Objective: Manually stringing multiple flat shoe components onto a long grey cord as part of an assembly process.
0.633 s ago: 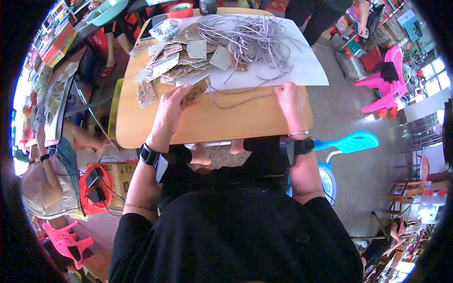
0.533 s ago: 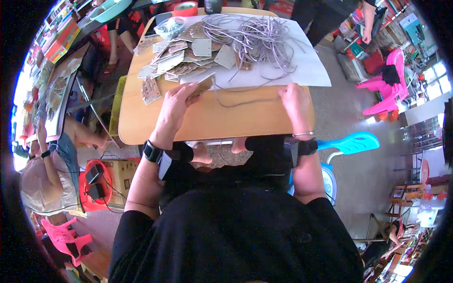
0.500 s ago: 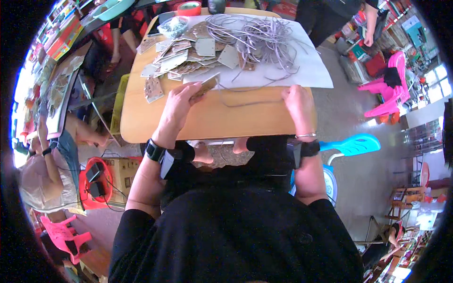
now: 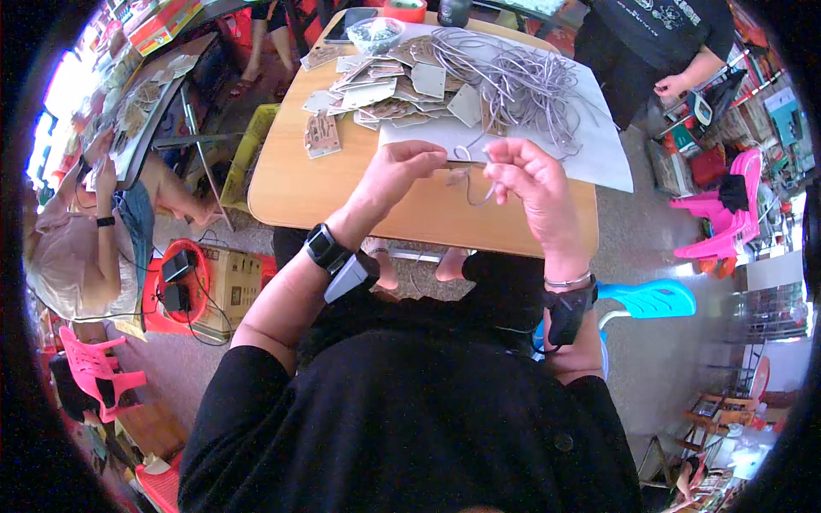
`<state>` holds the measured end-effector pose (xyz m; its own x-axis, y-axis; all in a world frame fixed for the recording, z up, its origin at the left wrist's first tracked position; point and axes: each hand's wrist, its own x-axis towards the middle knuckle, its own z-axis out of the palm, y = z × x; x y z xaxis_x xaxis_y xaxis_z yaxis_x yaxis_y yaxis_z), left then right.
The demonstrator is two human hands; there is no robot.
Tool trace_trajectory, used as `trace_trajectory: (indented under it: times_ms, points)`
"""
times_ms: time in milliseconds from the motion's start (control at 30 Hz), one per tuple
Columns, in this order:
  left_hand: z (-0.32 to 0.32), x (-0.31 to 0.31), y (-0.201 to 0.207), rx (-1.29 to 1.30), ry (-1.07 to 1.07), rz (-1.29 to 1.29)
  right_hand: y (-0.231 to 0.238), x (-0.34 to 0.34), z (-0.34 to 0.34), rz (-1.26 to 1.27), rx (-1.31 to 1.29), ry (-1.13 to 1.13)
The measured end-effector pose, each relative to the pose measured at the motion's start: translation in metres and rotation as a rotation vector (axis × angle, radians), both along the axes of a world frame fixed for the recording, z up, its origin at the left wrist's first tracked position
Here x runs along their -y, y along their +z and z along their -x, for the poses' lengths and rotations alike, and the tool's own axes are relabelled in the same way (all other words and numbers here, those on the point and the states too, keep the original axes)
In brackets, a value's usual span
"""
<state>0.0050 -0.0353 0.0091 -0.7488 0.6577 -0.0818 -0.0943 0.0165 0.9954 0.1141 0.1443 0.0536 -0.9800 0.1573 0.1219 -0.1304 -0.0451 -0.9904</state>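
My left hand point(image 4: 400, 169) and my right hand point(image 4: 528, 175) are raised together over the near edge of a wooden table point(image 4: 291, 175). Between their fingertips they pinch a thin grey cord point(image 4: 469, 178) and what looks like a small card tag, mostly hidden by the fingers. The cord's loose end hangs down between the hands. Beyond them lies a pile of brown card tags point(image 4: 376, 81) and a tangle of grey cords point(image 4: 522, 81) on a white sheet point(image 4: 599, 158).
A small bowl point(image 4: 375, 34) stands at the table's far edge. Another person point(image 4: 658, 43) stands at the far right, one sits at the left point(image 4: 77, 248). A cardboard box point(image 4: 227, 286), pink chairs point(image 4: 718, 214) and a blue chair point(image 4: 650, 299) surround the table.
Both hands have lifted off the table and come together, now holding a cord and tag between them; before, they rested apart near the table's front edge.
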Motion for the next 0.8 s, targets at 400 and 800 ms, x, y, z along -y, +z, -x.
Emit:
trace_trajectory:
  times_ms: [400, 800]
  points:
    - [0.005, -0.002, 0.000, -0.184, -0.132, 0.057, -0.020, -0.003, 0.027, -0.792, -0.038, -0.096]
    - [0.008, -0.008, -0.005, -0.182, -0.247, 0.058, -0.035, 0.004, 0.030, -0.859, -0.131, -0.190]
